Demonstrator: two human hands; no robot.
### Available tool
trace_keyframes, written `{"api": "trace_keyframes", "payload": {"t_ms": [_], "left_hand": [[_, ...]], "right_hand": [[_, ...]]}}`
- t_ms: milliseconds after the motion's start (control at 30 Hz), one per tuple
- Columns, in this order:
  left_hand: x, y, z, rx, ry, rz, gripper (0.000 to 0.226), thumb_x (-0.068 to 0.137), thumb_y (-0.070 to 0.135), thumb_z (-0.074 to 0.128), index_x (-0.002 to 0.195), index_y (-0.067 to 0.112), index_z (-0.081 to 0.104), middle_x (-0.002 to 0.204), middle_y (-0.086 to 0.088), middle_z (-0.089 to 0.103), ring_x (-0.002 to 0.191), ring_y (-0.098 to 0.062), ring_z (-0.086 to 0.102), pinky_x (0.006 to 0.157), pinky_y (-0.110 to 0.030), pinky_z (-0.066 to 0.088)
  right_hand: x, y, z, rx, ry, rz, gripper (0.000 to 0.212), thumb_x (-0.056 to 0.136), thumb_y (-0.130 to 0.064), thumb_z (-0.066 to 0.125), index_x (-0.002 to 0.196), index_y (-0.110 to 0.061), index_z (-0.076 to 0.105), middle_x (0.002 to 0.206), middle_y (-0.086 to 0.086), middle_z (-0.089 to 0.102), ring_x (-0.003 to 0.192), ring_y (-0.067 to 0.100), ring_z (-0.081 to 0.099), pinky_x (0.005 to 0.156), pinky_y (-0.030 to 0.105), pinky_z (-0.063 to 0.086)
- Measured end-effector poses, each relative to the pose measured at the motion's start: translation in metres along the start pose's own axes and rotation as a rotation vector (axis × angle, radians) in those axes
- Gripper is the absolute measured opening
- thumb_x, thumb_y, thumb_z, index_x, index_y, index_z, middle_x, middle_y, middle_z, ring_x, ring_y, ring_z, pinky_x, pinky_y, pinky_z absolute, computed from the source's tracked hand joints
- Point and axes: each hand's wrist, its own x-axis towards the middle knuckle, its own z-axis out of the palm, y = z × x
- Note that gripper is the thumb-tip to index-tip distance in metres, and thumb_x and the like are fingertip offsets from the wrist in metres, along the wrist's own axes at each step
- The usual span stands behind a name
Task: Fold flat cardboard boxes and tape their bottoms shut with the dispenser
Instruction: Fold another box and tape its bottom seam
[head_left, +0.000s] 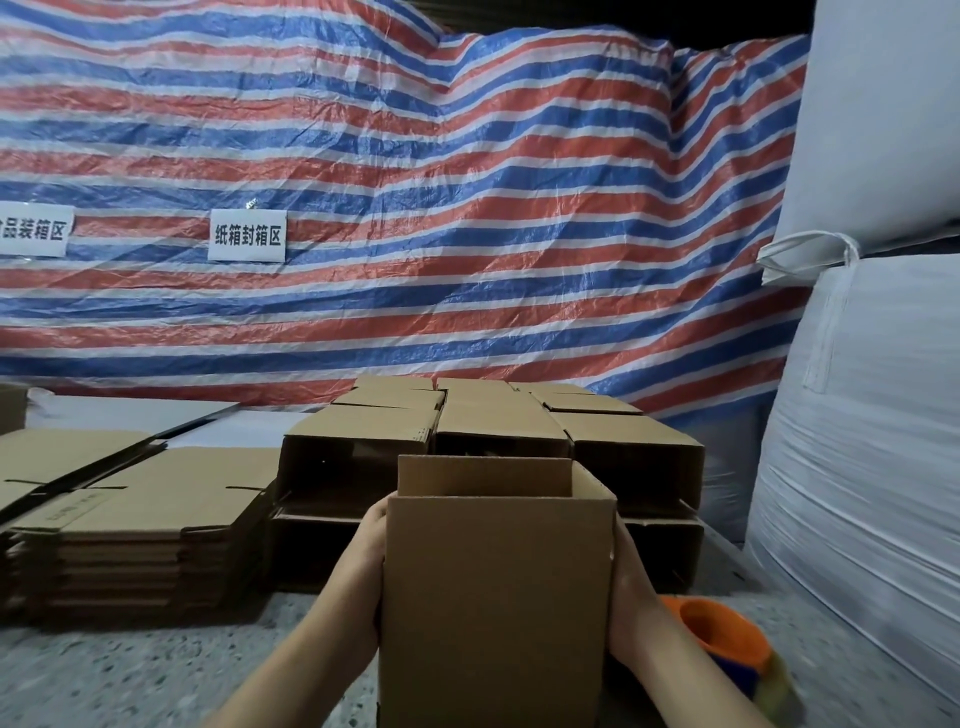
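- I see the folded box (496, 597) upright at centre, near the bottom edge, top flap raised at its far side.
- Left hand (363, 566) lies flat against the box's left wall, fingers straight; right hand (631, 597) presses the right wall likewise.
- Tape dispenser (727, 642), orange, lies on the floor (130, 670) just right of my right forearm.
- Assembled boxes (493, 441) stacked behind; flat cardboard stack (150, 514) to the left.

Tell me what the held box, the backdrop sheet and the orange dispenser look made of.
Held box: matte brown corrugated cardboard; fluting shows on neighbouring boxes' edges. Backdrop sheet: apparently woven plastic tarpaulin, striped red, white and blue, with a creased, slightly shiny surface. Dispenser: likely smooth moulded plastic, though blurred.
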Motion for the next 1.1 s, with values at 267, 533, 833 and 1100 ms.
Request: {"api": "trace_keyframes", "payload": {"t_ms": [267, 533, 833, 1100], "left_hand": [[-0.003, -0.001, -0.008, -0.056, 0.013, 0.160, 0.020, 0.084, 0.017, 0.069, 0.102, 0.025, 0.071, 0.095, -0.018, 0.071, 0.063, -0.026, 0.070, 0.049, -0.034, 0.054], [-0.011, 0.002, -0.011, 0.022, -0.094, 0.164, 0.032, 0.080, 0.044, 0.066, 0.091, 0.017, 0.076, 0.081, -0.016, 0.071, 0.063, -0.024, 0.067, 0.051, -0.033, 0.054], [-0.007, 0.004, -0.013, 0.075, -0.101, 0.169, 0.029, 0.080, 0.044, 0.065, 0.087, 0.018, 0.077, 0.082, -0.016, 0.072, 0.063, -0.023, 0.067, 0.054, -0.033, 0.054], [-0.002, 0.000, -0.014, 0.122, -0.067, 0.204, 0.035, 0.079, 0.051, 0.061, 0.085, 0.020, 0.078, 0.078, -0.014, 0.072, 0.061, -0.021, 0.067, 0.054, -0.032, 0.053]], "right_hand": [[0.000, 0.000, -0.003, -0.025, 0.007, -0.037, 0.069, 0.100, -0.056, 0.034, 0.071, -0.014, 0.081, 0.075, 0.009, 0.075, 0.062, 0.021, 0.073, 0.052, 0.029, 0.057], [-0.003, -0.001, -0.001, -0.064, -0.013, -0.065, 0.051, 0.084, -0.054, 0.051, 0.074, -0.014, 0.083, 0.079, 0.013, 0.076, 0.065, 0.024, 0.074, 0.051, 0.031, 0.057], [-0.007, -0.009, 0.002, -0.134, -0.005, -0.015, 0.065, 0.104, -0.048, 0.037, 0.072, -0.013, 0.082, 0.075, 0.012, 0.074, 0.064, 0.022, 0.073, 0.055, 0.031, 0.058], [-0.019, -0.024, 0.016, -0.394, -0.143, 0.000, 0.031, 0.071, -0.046, 0.058, 0.063, -0.019, 0.072, 0.071, 0.004, 0.065, 0.063, 0.016, 0.065, 0.061, 0.027, 0.055]]}}
